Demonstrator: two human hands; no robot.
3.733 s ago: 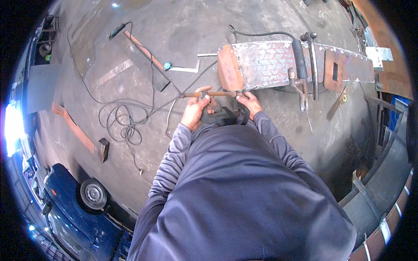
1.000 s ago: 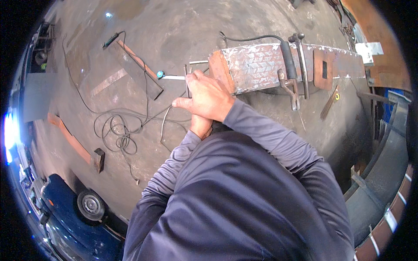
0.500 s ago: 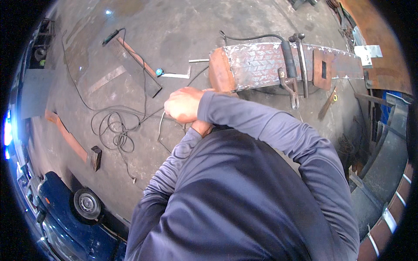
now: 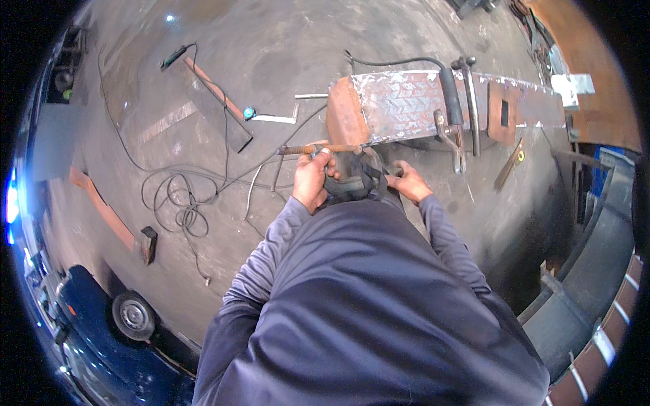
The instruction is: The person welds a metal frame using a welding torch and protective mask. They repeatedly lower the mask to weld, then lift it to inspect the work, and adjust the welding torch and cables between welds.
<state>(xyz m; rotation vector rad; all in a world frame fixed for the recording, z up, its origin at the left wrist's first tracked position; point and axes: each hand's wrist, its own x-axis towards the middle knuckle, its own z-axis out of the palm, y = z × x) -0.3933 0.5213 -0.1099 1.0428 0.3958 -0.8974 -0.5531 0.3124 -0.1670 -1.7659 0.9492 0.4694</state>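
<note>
My left hand (image 4: 311, 181) is closed around a wooden-handled rod-like tool (image 4: 318, 149), held level just in front of the rusty end plate (image 4: 344, 118) of a long checker-plate steel beam (image 4: 406, 101) lying on the concrete floor. My right hand (image 4: 408, 183) is low beside the beam, its fingers at the edge of a dark bundled object (image 4: 352, 183) that sits between both hands. Whether it grips that object is hidden. My dark blue sleeves and torso fill the lower frame.
A black cable (image 4: 179, 199) lies coiled on the floor at left, near rusty flat bars (image 4: 217, 101) and a steel square (image 4: 274, 118). A clamp (image 4: 450, 132) and black hose (image 4: 447, 81) sit on the beam. A blue car (image 4: 101, 325) is at lower left.
My right arm, which reached across to the left over my left hand, has drawn back to the right side. My left hand and the wooden-handled tool are uncovered again.
</note>
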